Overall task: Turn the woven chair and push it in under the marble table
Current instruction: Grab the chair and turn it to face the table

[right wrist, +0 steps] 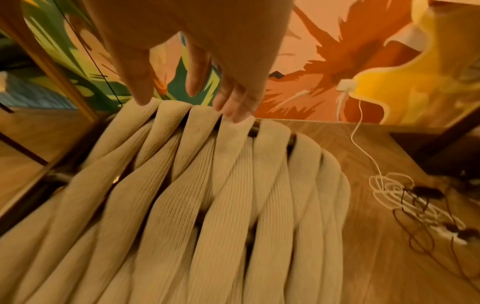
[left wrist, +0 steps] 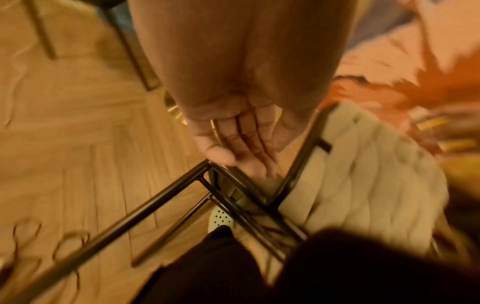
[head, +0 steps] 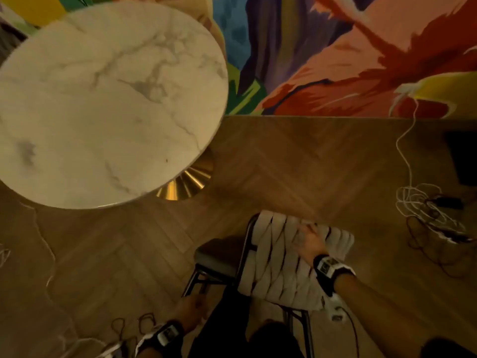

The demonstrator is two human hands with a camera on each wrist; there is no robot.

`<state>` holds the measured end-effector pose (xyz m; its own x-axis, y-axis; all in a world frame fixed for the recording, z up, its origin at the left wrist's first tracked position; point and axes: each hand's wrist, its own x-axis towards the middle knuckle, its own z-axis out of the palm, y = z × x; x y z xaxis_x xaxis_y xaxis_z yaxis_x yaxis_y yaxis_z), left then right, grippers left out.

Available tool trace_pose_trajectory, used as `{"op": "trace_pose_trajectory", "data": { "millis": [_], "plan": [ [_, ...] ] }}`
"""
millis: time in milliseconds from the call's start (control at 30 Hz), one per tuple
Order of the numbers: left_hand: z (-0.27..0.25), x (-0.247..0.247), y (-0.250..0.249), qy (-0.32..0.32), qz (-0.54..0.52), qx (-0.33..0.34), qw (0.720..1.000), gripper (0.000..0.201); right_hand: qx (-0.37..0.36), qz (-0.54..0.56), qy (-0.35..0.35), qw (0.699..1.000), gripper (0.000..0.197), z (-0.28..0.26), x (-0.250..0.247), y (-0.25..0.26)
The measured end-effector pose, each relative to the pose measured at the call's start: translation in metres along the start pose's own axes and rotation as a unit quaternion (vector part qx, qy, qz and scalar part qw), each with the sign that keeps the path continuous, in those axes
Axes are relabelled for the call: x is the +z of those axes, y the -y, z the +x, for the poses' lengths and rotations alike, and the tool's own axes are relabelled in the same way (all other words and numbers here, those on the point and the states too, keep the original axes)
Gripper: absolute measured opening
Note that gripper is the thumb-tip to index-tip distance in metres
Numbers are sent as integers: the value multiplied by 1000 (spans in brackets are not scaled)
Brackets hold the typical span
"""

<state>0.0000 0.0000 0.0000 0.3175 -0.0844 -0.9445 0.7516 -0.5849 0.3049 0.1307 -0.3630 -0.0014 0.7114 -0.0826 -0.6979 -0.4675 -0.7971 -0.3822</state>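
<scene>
While the person's dark-clad legs (head: pixel 227 329) fill the bottom of the head view, the left hand (head: pixel 192 312) reaches down beside them to the black metal frame (left wrist: pixel 135 214) of the woven chair (head: pixel 291 257); in the left wrist view its fingers (left wrist: pixel 244 144) lie nearly straight and relaxed, with the tips at a corner of the frame under the seat, and whether they actually touch the tube cannot be told through the blur; a pale perforated shoe (left wrist: pixel 221 219) shows on the floor below the frame. Just beyond, the right hand (head: pixel 308 241) lies on the cream woven backrest (right wrist: pixel 207 195) of the chair; in the right wrist view its fingertips (right wrist: pixel 233 109) press on the top edge of the bands, fingers spread and only slightly bent, not wrapped round anything that can be seen. Next to the backrest on its left, the dark padded seat (head: pixel 219 254) shows. Standing on the herringbone wood floor (head: pixel 296 164), the chair is well apart from the round marble worktop (head: pixel 103 99), which sits further off to the left over a brass fluted base (head: pixel 188 184); no part of the chair is under it. To the right on the floor lies a tangle of white and dark cables (head: pixel 428 210); furthest away rises a brightly painted wall (head: pixel 348 52).
</scene>
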Motion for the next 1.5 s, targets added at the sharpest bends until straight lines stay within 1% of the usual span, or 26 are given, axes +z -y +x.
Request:
{"op": "trace_pose_trajectory", "data": {
  "millis": [33,100,167,233,300,333,366,466,500,533,566,600,633,666,700,766,833,900,966,999,1099,1166,1233,1299,1399,1499],
  "plan": [
    [10,-7,-1,-14,-39,5,999,19,-7,-42,-6,999,68,17,-4,10],
    [9,-27,-26,-41,-96,-37,994,22,16,-116,15,993,80,45,-11,23],
    [15,-45,-52,-74,-168,-67,981,25,26,-143,54,988,96,73,-13,30],
    [29,-60,-73,-96,-221,-79,967,22,25,-140,115,983,109,97,-9,27],
    [43,-67,-90,-96,-260,-75,958,19,43,-95,191,976,116,113,-12,28],
    [50,-70,-100,-99,-279,-65,953,19,44,-88,206,974,119,118,-16,29],
    [59,-71,-109,-101,-312,-53,943,17,43,-91,214,972,120,119,-18,31],
    [78,-61,-139,-70,-452,-29,889,17,22,-144,228,963,119,106,-18,32],
    [83,-54,-152,-56,-460,-11,886,18,16,-165,229,959,116,97,-17,33],
    [83,-45,-165,-43,-425,9,904,19,11,-174,228,958,108,87,-14,35],
    [84,-33,-177,-26,-365,30,930,23,-1,-172,226,959,93,76,-13,40],
    [81,-21,-191,-1,-282,52,958,33,-13,-166,225,960,80,64,-13,45],
    [74,-10,-203,29,-190,73,979,42,-21,-153,227,962,72,52,-15,49],
    [70,0,-211,51,-117,91,988,45,-33,-142,227,963,67,42,-18,53],
    [65,7,-219,57,-76,104,990,42,-43,-136,226,964,61,32,-26,57],
    [50,12,-234,32,-71,120,990,34,-52,-128,218,966,52,17,-51,66],
    [36,10,-259,0,-94,163,982,31,-48,-130,185,973,56,6,-87,74],
    [23,4,-293,5,-116,215,970,38,-58,-142,138,978,62,3,-125,85],
    [3,-6,-325,7,-126,258,958,52,-69,-140,105,982,58,-6,-163,102],
    [-8,-11,-338,4,-126,283,951,53,-76,-140,86,983,58,-14,-180,110],
    [-33,-24,-358,12,-120,360,925,40,-109,-164,7,980,61,-39,-210,126],
    [-38,-28,-357,33,-81,387,918,32,-103,-173,-16,979,54,-51,-212,128],
    [-32,-28,-345,42,-21,397,917,31,-86,-164,-6,983,43,-54,-199,121],
    [-21,-25,-330,31,43,379,924,34,-65,-169,12,983,36,-51,-178,114],
    [-7,-17,-309,-20,96,327,940,45,-42,-189,26,981,32,-40,-144,114],
    [5,-18,-289,-48,156,290,943,46,-55,-204,37,977,28,-30,-111,118]
  ]
}}
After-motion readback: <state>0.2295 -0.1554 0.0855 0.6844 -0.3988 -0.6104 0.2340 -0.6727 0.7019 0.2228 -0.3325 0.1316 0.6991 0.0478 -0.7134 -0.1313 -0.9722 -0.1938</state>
